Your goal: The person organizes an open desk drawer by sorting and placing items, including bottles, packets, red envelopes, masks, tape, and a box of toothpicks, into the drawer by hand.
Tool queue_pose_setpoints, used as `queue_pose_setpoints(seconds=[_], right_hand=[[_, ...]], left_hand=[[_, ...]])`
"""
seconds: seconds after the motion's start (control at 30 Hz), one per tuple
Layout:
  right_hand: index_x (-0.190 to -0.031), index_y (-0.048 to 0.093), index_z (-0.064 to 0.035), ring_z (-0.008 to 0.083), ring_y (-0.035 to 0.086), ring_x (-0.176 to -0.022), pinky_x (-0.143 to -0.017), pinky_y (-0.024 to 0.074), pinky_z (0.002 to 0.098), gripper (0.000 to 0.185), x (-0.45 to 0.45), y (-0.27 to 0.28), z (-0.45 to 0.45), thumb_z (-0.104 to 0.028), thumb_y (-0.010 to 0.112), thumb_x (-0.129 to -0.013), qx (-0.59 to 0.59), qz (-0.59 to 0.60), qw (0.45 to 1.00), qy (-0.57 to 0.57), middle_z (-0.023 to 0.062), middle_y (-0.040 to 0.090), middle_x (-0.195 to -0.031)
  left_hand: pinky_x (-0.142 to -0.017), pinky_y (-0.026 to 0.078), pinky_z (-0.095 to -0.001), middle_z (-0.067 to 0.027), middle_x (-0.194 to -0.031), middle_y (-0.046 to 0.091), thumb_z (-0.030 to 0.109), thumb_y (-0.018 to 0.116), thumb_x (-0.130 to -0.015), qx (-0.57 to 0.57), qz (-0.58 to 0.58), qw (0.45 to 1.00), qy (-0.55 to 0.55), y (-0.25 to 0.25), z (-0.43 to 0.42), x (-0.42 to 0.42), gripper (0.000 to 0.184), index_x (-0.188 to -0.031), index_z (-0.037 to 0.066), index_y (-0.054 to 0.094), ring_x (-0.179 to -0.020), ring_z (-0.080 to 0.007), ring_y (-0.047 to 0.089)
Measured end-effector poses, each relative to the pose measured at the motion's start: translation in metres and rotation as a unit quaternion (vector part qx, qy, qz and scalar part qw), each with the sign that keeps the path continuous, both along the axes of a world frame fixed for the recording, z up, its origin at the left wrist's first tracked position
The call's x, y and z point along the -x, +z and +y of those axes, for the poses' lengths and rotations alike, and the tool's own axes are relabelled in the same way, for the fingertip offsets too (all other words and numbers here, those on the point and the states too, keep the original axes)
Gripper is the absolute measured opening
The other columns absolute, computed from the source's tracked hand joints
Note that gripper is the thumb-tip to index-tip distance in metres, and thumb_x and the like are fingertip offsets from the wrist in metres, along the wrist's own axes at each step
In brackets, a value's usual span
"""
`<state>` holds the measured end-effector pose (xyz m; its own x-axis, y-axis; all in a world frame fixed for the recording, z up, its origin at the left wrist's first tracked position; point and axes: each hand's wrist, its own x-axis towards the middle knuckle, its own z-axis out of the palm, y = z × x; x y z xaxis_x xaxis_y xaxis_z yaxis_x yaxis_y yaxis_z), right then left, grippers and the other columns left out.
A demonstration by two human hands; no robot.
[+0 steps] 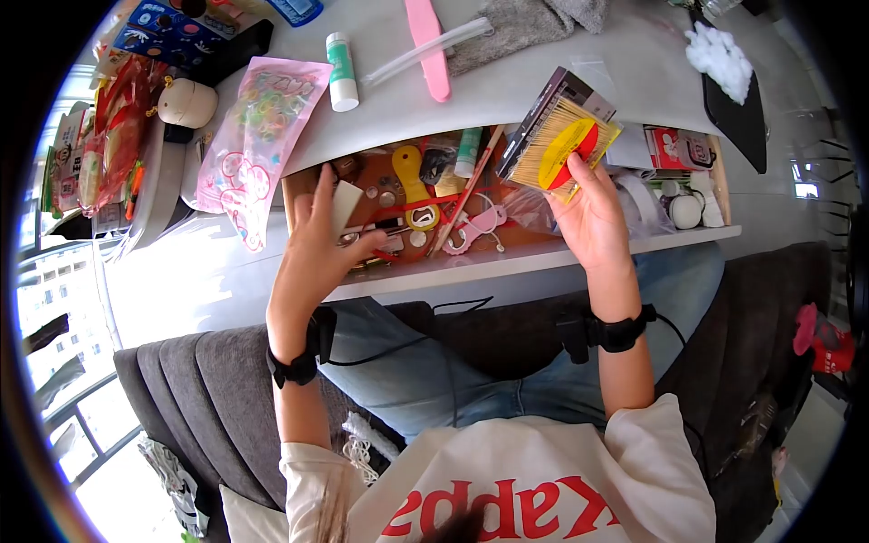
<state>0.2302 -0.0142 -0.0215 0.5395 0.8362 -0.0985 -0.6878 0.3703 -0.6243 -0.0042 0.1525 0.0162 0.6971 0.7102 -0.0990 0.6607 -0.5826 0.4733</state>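
Note:
My right hand (593, 217) grips a flat packet of thin wooden sticks that look like toothpicks (545, 145), with a red and yellow label, thumb on its front. A dark printed card or box (552, 95) shows behind the packet's upper edge. The packet is tilted above the open drawer (507, 258). Over the drawer's left end, my left hand (312, 249) has its thumb and fingers spread. Beside its fingers is a small white block (345, 204); whether they touch is unclear. Near this hand lie a yellow-handled tool (412, 176), coins and a pink heart-shaped item (480, 226).
On the tabletop are a pink patterned bag (262, 127), a green and white tube (341, 72), a pink strip (427, 45) and a grey towel (520, 36). White fluff (720, 59) lies on a black board (742, 127) at right. Cables run from both wrist straps.

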Motion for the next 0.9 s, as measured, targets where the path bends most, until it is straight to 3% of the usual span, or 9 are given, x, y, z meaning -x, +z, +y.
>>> queue_pose_setpoints(seconds=[0.1,0.2,0.27,0.33,0.47,0.5,0.63,0.77,0.9], right_hand=[[-0.122,0.043,-0.0018,0.0148,0.05,-0.108,-0.095,0.0372,0.031,0.034,0.004,-0.004,0.001,-0.012,0.052,-0.09,0.071,-0.106,0.991,-0.033,0.0068,0.053,-0.116],[-0.118,0.044,0.0,0.0106,0.051,-0.1,-0.089,0.0394,0.0261,0.033,0.018,-0.002,0.008,-0.014,0.054,-0.09,0.139,-0.209,0.966,-0.067,0.006,0.055,-0.109],[-0.117,0.045,0.0002,0.009,0.051,-0.097,-0.087,0.0402,0.0246,0.032,0.032,0.005,0.01,-0.015,0.054,-0.09,0.129,-0.186,0.973,-0.042,0.0054,0.056,-0.107],[-0.121,0.042,0.0014,0.0093,0.05,-0.099,-0.084,0.0421,0.0246,0.036,0.048,0.016,0.014,-0.016,0.052,-0.091,0.124,-0.228,0.966,-0.008,0.0056,0.055,-0.107],[-0.125,0.04,0.002,0.0176,0.049,-0.106,-0.09,0.0396,0.0296,0.038,0.073,0.037,0.027,-0.009,0.05,-0.09,0.078,-0.412,0.908,-0.012,0.0138,0.052,-0.112],[-0.124,0.04,0.0019,0.0213,0.05,-0.105,-0.089,0.0399,0.0311,0.038,0.076,0.04,0.031,-0.007,0.051,-0.089,0.079,-0.451,0.889,-0.018,0.0156,0.052,-0.111],[-0.124,0.043,0.0011,0.0325,0.05,-0.098,-0.086,0.0396,0.0364,0.041,0.07,0.043,0.039,-0.002,0.052,-0.084,0.089,-0.603,0.791,-0.043,0.0185,0.051,-0.107],[-0.128,0.041,-0.0006,0.0328,0.047,-0.102,-0.09,0.034,0.0401,0.045,0.076,0.044,0.036,-0.004,0.049,-0.084,0.11,-0.672,0.732,0.0,0.017,0.05,-0.11],[-0.127,0.042,-0.0005,0.0325,0.046,-0.107,-0.093,0.0331,0.038,0.042,0.075,0.047,0.036,-0.006,0.048,-0.086,0.141,-0.759,0.636,0.0,0.0175,0.048,-0.118]], left_hand=[[-0.083,0.045,-0.0374,-0.0217,-0.112,0.047,0.02,0.068,-0.077,-0.064,-0.052,0.995,0.051,-0.006,0.001,0.006,0.065,-0.129,-0.002,0.035,-0.099,-0.0353,0.053],[-0.077,0.046,-0.0299,-0.0138,-0.098,0.057,0.017,0.063,-0.081,0.024,-0.115,0.987,0.111,-0.002,-0.012,0.008,0.041,-0.116,0.0,0.049,-0.087,-0.0217,0.057],[-0.074,0.045,-0.0257,-0.0052,-0.091,0.059,0.015,0.054,-0.09,0.153,-0.308,0.93,0.13,0.0,-0.028,0.002,0.021,-0.103,-0.001,0.054,-0.083,-0.0118,0.055],[-0.076,0.045,-0.0256,-0.006,-0.091,0.059,0.017,0.046,-0.094,0.166,-0.361,0.909,0.126,-0.003,-0.032,-0.002,0.023,-0.102,-0.002,0.053,-0.087,-0.0121,0.056],[-0.08,0.052,-0.0334,-0.0105,-0.113,0.054,0.024,0.04,-0.096,0.393,-0.449,0.792,0.134,-0.015,-0.045,-0.017,0.035,-0.121,0.0,0.041,-0.098,-0.0207,0.058],[-0.08,0.054,-0.0385,-0.0132,-0.118,0.051,0.027,0.037,-0.097,0.5,-0.477,0.712,0.127,-0.002,-0.05,-0.025,0.039,-0.126,0.001,0.035,-0.101,-0.0248,0.058],[-0.083,0.052,-0.0426,-0.0148,-0.121,0.049,0.026,0.037,-0.097,0.518,-0.53,0.664,0.096,-0.01,-0.06,-0.025,0.04,-0.129,0.003,0.031,-0.107,-0.0277,0.055],[-0.099,0.037,-0.0418,-0.0104,-0.13,0.043,0.025,0.041,-0.096,0.55,-0.559,0.617,0.069,-0.029,-0.07,-0.021,0.041,-0.131,0.006,0.032,-0.12,-0.0234,0.043],[-0.099,0.038,-0.0414,-0.0107,-0.128,0.045,0.024,0.043,-0.095,0.578,-0.566,0.58,0.089,-0.032,-0.071,-0.019,0.04,-0.13,0.005,0.035,-0.118,-0.0232,0.045]])
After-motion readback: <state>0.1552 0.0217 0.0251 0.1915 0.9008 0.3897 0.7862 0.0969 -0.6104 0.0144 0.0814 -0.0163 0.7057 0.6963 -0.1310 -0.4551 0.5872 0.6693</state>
